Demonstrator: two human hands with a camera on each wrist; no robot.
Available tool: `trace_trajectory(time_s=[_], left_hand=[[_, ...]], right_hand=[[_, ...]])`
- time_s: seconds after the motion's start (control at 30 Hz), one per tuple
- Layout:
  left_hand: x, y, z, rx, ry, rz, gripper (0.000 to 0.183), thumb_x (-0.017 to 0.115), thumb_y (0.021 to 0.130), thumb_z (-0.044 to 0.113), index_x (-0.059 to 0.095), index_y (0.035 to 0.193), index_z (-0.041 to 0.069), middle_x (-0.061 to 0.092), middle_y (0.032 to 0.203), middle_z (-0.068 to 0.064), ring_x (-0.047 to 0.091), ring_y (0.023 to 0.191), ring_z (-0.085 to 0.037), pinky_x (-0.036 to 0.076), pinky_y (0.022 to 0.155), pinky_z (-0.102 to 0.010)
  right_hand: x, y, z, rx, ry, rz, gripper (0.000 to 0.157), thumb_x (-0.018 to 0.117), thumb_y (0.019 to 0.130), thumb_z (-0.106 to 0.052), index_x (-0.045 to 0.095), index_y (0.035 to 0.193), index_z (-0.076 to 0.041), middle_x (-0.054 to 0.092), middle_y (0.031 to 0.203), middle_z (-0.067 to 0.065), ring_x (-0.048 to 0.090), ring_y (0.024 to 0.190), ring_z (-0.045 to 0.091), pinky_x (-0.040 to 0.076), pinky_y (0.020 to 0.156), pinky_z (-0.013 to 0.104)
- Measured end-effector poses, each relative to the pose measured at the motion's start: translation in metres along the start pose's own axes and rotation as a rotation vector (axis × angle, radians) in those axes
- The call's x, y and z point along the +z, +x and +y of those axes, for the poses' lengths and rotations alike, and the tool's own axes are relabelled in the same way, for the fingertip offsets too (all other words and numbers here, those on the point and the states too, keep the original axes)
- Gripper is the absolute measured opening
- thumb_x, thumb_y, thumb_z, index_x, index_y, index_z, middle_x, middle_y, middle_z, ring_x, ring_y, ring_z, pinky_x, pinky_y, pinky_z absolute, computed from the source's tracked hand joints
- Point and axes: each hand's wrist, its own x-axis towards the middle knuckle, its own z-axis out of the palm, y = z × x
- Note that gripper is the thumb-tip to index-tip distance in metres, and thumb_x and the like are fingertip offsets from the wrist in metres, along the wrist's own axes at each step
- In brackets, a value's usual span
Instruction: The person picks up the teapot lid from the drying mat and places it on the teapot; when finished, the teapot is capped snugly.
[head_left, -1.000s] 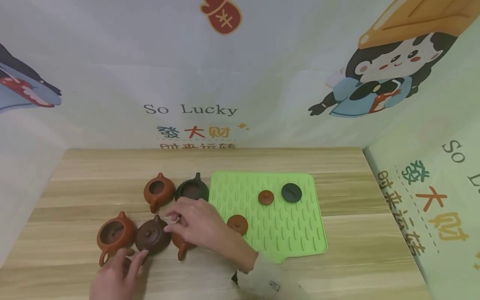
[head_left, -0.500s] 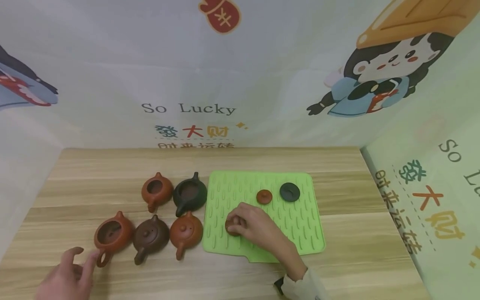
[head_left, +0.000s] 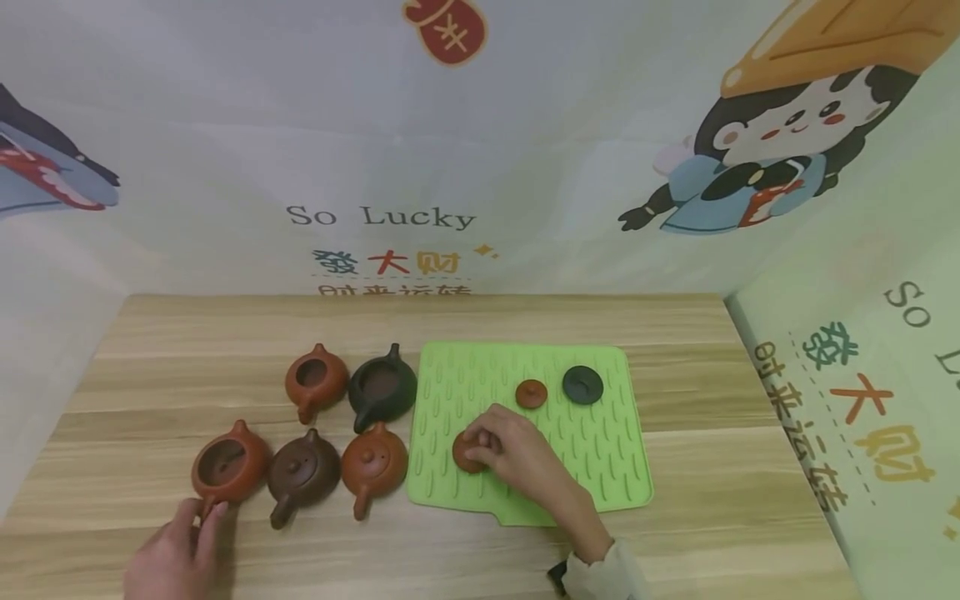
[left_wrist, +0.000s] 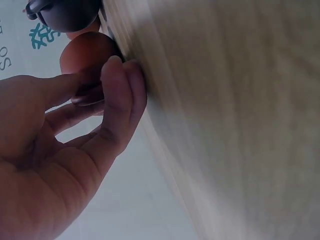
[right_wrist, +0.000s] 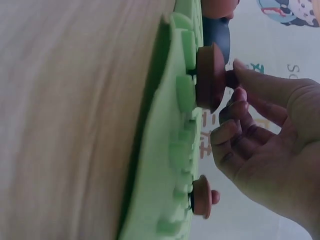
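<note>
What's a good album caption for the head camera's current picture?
Left hand holding a lidless teapot by its handle, right hand pinching a reddish-brown lid at a green mat.

Three orange teapots (head_left: 231, 462), one black teapot (head_left: 382, 387) and one dark brown teapot (head_left: 322, 487) make five in all. Two fitted lids (head_left: 300, 472), two loose orange lids (head_left: 531, 394) and one loose black lid (head_left: 582, 386) also come to five. There are one green mat (head_left: 592, 458), one wooden table (head_left: 450, 317), one left hand (head_left: 176, 554) and one right hand (head_left: 525, 450).
</note>
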Motion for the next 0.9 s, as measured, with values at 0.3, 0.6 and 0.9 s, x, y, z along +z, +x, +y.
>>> trace_trajectory(time_s=[0.3,0.6,0.9], left_hand=[[0.022,-0.002,-0.029,-0.079,0.036,-0.055,0.024,0.058,0.115,0.021,0.063,0.098,0.006,0.059,0.062,-0.01,0.045,0.051,-0.02,0.032,0.05,-0.036],[0.035,-0.004,-0.045,-0.056,0.027,-0.035,0.023,0.061,0.113,0.021,0.063,0.095,0.008,0.059,0.062,-0.009,0.044,0.051,-0.021,0.03,0.05,-0.037],[0.025,-0.002,-0.031,-0.089,0.029,-0.062,0.019,0.06,0.113,0.017,0.064,0.098,0.006,0.064,0.067,-0.016,0.05,0.051,-0.027,0.033,0.049,-0.039]], right_hand=[[-0.003,-0.003,0.011,-0.048,0.095,-0.025,0.015,0.082,0.095,0.0,0.077,0.108,-0.006,0.069,0.096,0.003,0.061,0.087,0.007,0.055,0.079,0.024],[-0.008,0.001,0.009,-0.066,0.049,-0.004,0.015,0.085,0.091,0.001,0.079,0.103,-0.007,0.069,0.094,0.002,0.062,0.085,0.008,0.055,0.078,0.023],[-0.015,0.024,-0.022,-0.148,0.019,0.006,0.013,0.087,0.091,-0.002,0.08,0.101,-0.007,0.069,0.097,0.002,0.061,0.083,0.008,0.057,0.078,0.029]])
